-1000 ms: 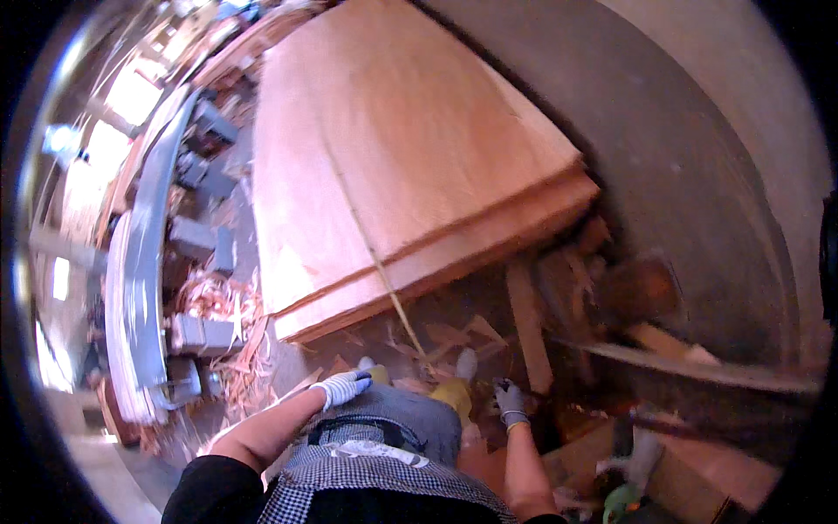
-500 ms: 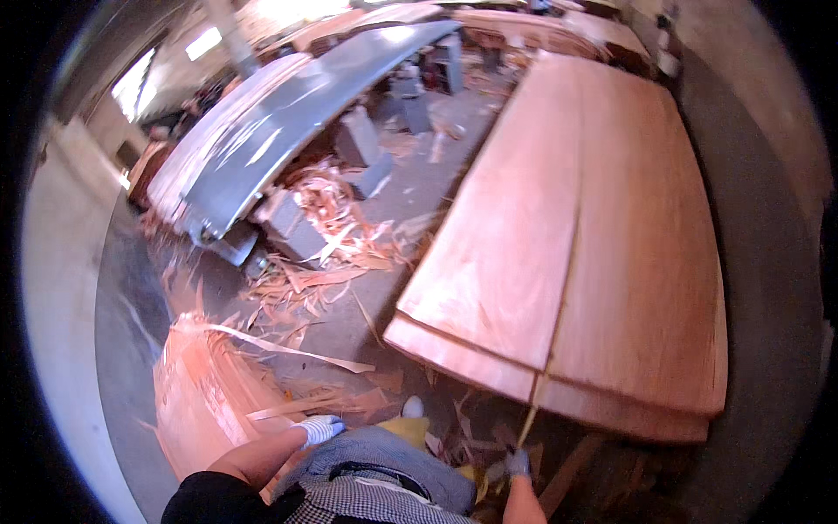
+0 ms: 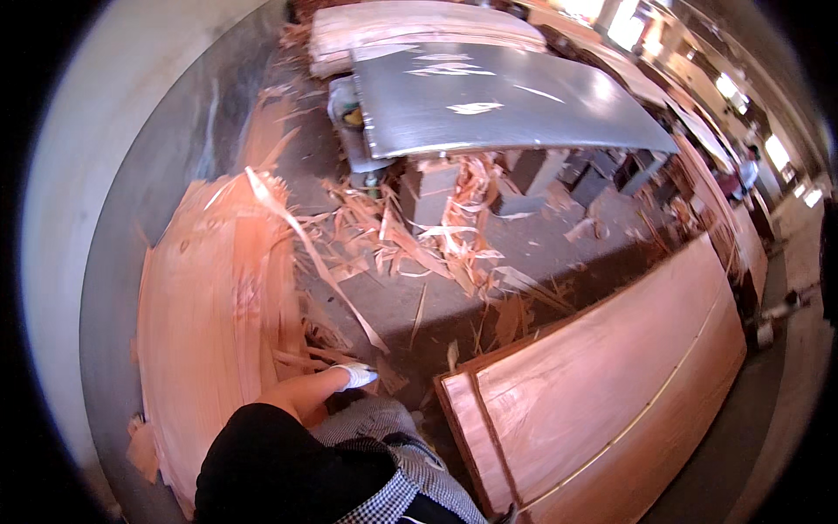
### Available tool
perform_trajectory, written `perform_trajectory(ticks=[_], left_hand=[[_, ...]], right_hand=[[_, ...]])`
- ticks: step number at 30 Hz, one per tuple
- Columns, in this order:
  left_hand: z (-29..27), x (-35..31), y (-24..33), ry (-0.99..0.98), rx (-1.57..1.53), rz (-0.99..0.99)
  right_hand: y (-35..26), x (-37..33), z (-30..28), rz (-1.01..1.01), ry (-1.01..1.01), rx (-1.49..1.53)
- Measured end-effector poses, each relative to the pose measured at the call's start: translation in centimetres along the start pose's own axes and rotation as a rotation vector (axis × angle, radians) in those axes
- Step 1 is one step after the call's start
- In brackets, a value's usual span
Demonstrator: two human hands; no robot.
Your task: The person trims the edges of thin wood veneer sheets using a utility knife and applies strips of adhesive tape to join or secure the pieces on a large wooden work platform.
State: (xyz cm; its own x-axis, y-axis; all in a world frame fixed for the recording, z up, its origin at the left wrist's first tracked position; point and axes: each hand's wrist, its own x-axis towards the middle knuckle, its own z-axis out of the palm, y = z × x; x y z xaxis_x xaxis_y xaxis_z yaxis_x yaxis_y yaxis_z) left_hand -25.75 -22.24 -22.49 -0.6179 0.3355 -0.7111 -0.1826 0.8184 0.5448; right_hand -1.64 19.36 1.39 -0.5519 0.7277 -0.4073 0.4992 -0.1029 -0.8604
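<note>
My left hand (image 3: 358, 375), in a pale glove with darker fingertips, hangs beside my thigh near the stack of thin wood veneer sheets (image 3: 201, 323) at left. Its fingers look loosely stretched, with nothing visible in them. At the lower edge, only a dark sliver of what seems to be my right hand (image 3: 505, 515) shows; its fingers are cut off. Beside it ends a thin yellow strip (image 3: 611, 442), lying lengthwise over the wide stack of reddish wood sheets (image 3: 576, 393) at right. The strip could be a cord or a tape.
A dark, shiny sheet-topped bench (image 3: 524, 100) stands ahead on grey blocks (image 3: 434, 192), with pale sheets (image 3: 419, 26) behind it. Torn veneer scraps (image 3: 393, 231) litter the floor between the stacks. Another person (image 3: 748, 170) is far off at right.
My view has swung left, so the left stack and bench show more fully and the right stack sits lower right. My right hand, earlier closed on the yellow strip, has nearly left view.
</note>
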Motion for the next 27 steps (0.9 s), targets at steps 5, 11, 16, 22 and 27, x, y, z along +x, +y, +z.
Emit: perform_trajectory(ticks=[5, 11, 16, 22, 27], left_hand=[[-2.9, -5.3, 5.1, 0.109, -0.135, -0.110], [-13.9, -7.9, -0.7, 0.373, -0.457, -0.317], [-22.5, -7.5, -7.0, 0.882, -0.577, -0.410], [-35.7, -8.6, -12.5, 1.143, -0.254, -0.494], [-43.6, -8.0, -17.8, 1.121, -0.146, -0.754]], right_hand=[[-7.2, 6.3, 6.5, -0.149, -0.147, 0.114], [-15.1, 10.1, 18.1, -0.390, -0.312, 0.088], [-18.7, 11.4, 30.3, -0.464, -0.304, 0.082], [-26.3, 9.7, 46.8, -0.577, -0.336, 0.150], [-29.4, 8.4, 56.8, -0.650, -0.373, 0.118]])
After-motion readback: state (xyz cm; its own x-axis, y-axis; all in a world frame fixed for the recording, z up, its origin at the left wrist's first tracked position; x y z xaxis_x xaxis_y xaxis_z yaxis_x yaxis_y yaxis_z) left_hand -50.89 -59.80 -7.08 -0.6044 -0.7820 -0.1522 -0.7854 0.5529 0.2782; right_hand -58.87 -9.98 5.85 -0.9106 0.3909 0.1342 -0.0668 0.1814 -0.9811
